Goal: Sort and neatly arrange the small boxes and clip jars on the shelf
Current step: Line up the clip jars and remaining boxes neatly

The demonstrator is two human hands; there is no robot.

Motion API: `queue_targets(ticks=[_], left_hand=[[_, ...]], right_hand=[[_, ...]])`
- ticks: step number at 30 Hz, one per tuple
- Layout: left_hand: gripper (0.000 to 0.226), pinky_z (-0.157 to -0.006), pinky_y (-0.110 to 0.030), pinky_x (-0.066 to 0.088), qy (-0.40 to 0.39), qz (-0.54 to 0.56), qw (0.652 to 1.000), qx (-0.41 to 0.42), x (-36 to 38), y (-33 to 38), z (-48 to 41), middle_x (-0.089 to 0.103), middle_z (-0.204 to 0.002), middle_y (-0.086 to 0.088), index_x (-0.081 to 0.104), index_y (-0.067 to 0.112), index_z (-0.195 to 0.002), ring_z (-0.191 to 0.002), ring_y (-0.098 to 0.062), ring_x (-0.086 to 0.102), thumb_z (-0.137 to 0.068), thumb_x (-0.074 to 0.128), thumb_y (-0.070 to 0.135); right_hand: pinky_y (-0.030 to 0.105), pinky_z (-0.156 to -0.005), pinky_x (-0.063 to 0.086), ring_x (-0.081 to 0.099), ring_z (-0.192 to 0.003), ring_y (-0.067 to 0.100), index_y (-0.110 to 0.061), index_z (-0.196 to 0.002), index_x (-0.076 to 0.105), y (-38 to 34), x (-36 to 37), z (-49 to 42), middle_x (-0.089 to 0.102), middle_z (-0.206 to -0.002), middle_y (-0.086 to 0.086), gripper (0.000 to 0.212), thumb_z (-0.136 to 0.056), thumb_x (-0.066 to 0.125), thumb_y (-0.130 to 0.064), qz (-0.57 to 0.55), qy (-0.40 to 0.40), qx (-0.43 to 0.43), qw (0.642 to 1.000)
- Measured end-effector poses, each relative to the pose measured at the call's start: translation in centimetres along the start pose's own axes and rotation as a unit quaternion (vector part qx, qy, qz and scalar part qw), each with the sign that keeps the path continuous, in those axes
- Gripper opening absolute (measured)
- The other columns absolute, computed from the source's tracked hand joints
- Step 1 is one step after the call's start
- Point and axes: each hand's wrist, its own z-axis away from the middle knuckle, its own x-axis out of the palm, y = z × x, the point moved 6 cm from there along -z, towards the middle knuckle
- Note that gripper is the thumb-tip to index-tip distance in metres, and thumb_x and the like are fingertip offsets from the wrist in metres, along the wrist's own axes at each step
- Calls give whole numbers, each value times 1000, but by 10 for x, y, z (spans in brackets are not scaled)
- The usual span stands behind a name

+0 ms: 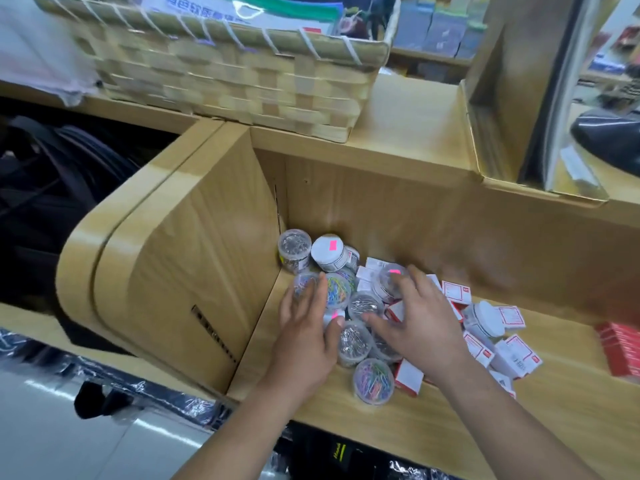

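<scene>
The wooden shelf (433, 420) fills most of the view, with its tall side panel (194, 271) on the left closing off the corner where the stock is heaped. On the ledge above stands a woven basket (225, 81) holding printed sheets and coloured folders. To its right is an open cardboard box (502, 98), but its contents are too blurred to name.

The task's things lie in a mixed pile in the shelf's back-left corner. The clip jars (353, 342) crowd the left side, and the small boxes (516, 355), white with red trim, spill to the right at all angles. A stack of red packs (620, 348) sits well apart at the right edge.

Both hands are in the pile. The left hand (304, 337) lies over the jars nearest the panel, its grip spread and fingers straight. The right hand (422, 323) reaches across the middle with fingers fanned and closed round nothing, as far as the blur shows.

Sorting seems barely begun, and this looks like the gathering step. The next move likely calls for herding the jars upright against the panel and pulling the boxes clear.

Some jars hold coloured clips, such as the front jar (373, 381), and others hold silver ones. One white-lidded jar (483, 318) lies tipped among the boxes.
</scene>
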Motion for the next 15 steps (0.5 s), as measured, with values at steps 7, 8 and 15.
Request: queue_targets(ticks=[7, 8, 15], left_hand=[[54, -89, -38, 57, 92, 42, 995, 7, -14, 6, 14, 54, -132, 6, 53, 24, -138, -122, -21, 58, -92, 63, 50], [50, -85, -35, 57, 102, 64, 993, 6, -19, 6, 16, 52, -131, 9, 56, 23, -131, -119, -16, 60, -90, 66, 50], [66, -111, -31, 43, 71, 125, 990, -10, -18, -14, 17, 50, -147, 5, 56, 22, -139, -141, -8, 44, -85, 67, 60]], right_hand=[[37, -117, 30, 36, -146, 26, -15, -139, 52, 5, -8, -2, 39, -156, 10, 74, -82, 73, -56, 18, -12, 36, 999], [37, -117, 32, 36, -145, 25, -15, -139, 52, 1, -9, -5, 40, -156, 8, 72, -82, 74, -53, 8, -10, 22, 1000], [50, -116, 34, 41, -142, 32, -20, -129, 63, -27, 8, -17, 59, -140, 3, 60, -82, 57, -56, -23, -23, -103, 994]])
